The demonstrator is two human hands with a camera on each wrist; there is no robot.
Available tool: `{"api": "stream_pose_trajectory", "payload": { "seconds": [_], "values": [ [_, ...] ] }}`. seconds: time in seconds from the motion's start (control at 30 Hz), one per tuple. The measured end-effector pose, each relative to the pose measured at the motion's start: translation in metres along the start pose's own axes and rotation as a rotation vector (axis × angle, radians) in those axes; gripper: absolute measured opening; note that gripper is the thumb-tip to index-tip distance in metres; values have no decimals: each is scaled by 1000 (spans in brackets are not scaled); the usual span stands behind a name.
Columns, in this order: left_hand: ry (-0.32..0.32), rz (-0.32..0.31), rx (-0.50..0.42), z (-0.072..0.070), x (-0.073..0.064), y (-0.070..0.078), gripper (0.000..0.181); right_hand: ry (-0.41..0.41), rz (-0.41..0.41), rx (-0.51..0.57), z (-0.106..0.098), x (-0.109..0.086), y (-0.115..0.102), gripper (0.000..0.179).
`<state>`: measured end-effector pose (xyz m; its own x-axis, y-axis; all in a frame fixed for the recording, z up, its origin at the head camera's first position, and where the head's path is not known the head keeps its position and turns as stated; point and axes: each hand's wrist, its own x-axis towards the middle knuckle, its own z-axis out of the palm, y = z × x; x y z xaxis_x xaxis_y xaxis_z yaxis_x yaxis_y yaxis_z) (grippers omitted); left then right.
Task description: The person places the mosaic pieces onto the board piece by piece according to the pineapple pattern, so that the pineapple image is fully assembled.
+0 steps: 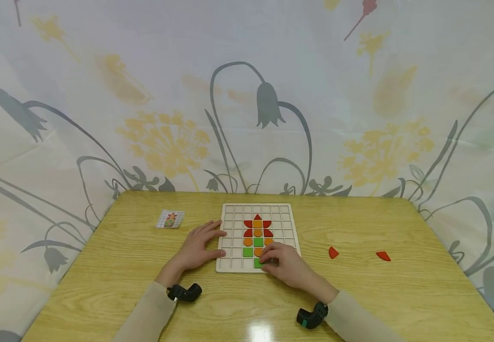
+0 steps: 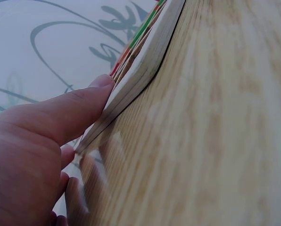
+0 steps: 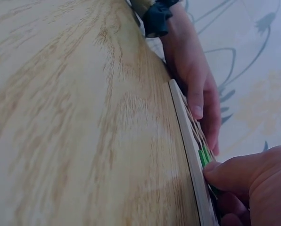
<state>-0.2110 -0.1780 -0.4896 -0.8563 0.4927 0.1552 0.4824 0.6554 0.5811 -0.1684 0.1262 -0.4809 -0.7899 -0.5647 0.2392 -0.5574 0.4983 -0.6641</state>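
A white gridded board (image 1: pixel 234 263) lies on the table with a pattern of red, orange and green tiles. My left hand (image 1: pixel 200 247) rests at its left edge, fingers extended, with the thumb (image 2: pixel 91 96) touching the rim. At the board's near side, my right hand (image 1: pixel 287 266) has curled fingers and pinches at a green square tile (image 1: pixel 257 263) in the bottom row. The right thumb (image 3: pixel 220 173) lies against green there, and the hand hides some neighbouring cells. Higher up are a green square (image 1: pixel 248 252), an orange circle (image 1: pixel 248 242) and a red triangle (image 1: pixel 257 217).
A small picture card (image 1: pixel 170 219) with a similar pattern lies left of the board. To the right are two loose red quarter-circle tiles, one nearer (image 1: pixel 333 252) and another farther out (image 1: pixel 383 256). A flower-printed cloth (image 1: pixel 247 142) hangs behind the wooden table (image 1: pixel 101 266).
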Motion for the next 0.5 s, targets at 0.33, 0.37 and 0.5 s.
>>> {"api": "stream_pose_trajectory", "payload": {
  "seconds": [0.33,0.37,0.5],
  "values": [
    [0,-5,-4,0,0,1,51,22,-19,6,-5,0,2,10],
    [0,-6,-4,0,0,1,51,31,-28,12,-7,0,4,10],
    [0,-9,-2,0,0,1,51,65,-46,38,-16,-3,13,12]
  ]
}}
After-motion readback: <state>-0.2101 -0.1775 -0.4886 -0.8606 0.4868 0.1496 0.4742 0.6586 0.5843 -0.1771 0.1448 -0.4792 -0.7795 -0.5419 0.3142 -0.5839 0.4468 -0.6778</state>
